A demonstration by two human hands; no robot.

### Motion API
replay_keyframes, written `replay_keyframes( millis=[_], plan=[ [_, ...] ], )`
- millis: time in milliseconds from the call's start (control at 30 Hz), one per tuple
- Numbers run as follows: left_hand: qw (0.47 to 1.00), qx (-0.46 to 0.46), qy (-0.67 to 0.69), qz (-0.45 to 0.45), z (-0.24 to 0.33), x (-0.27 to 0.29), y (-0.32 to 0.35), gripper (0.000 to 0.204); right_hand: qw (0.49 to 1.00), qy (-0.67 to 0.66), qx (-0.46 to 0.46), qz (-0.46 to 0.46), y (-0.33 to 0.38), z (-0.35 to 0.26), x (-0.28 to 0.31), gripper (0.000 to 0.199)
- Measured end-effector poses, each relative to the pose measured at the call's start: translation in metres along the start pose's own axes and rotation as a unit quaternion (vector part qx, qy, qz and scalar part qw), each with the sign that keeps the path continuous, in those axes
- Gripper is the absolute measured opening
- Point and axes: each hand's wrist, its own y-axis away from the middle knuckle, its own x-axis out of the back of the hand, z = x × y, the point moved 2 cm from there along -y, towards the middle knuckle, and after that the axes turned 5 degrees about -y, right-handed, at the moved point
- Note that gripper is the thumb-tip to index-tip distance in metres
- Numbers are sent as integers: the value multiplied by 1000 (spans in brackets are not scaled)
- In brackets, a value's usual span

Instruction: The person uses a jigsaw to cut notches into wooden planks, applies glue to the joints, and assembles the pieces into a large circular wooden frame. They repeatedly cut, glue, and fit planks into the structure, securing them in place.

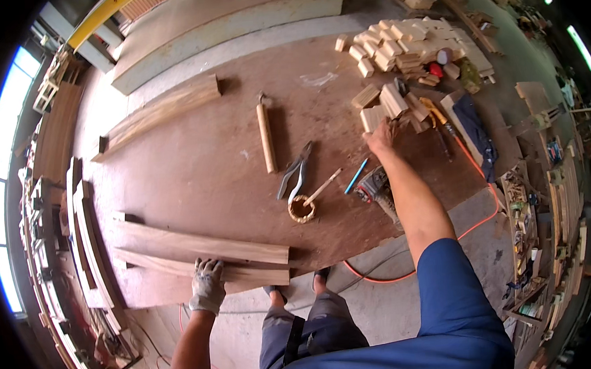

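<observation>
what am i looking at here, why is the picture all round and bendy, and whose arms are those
There is no machine here: these are a person's own two arms. The single picture comes from a wide fisheye camera on their head, looking down, which is why straight edges curve.

The left hand, in a pale glove, rests on the nearer of two long wooden boards at the near edge of the brown table. The bare right hand touches a light wooden block; its fingers are partly hidden, so I can't tell whether it grips it.

Also on the table are a hammer, pliers, a blue pencil and a large group of small wooden blocks.
</observation>
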Motion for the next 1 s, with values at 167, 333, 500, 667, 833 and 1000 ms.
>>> replay_keyframes(
  millis=[167, 333, 500, 667, 833, 1000],
  plan=[
    [1000, 0, -4, -5, -3, -6, -2, 54, 997, 38, 0, 69, -1, -7, 6, 106],
    [1000, -2, -10, -16, -4, -2, 5, 50, 985, -158, 48, -41, 125, -64, 85, 95],
    [1000, 4, -10, -13, -5, -1, 12, 49, 976, -133, 149, -83, 309, -63, 99, 76],
    [1000, -16, -15, 12, -10, -8, 11, 49, 978, 31, 205, -13, 379, -51, 61, 69],
    [999, -38, -18, 18, -15, -8, 13, 52, 955, 163, 244, 26, 394, -31, 33, 58],
    [996, -56, 31, 54, 5, 7, 25, 62, 965, 143, 217, -17, 411, -36, 30, 48]
  ],
)
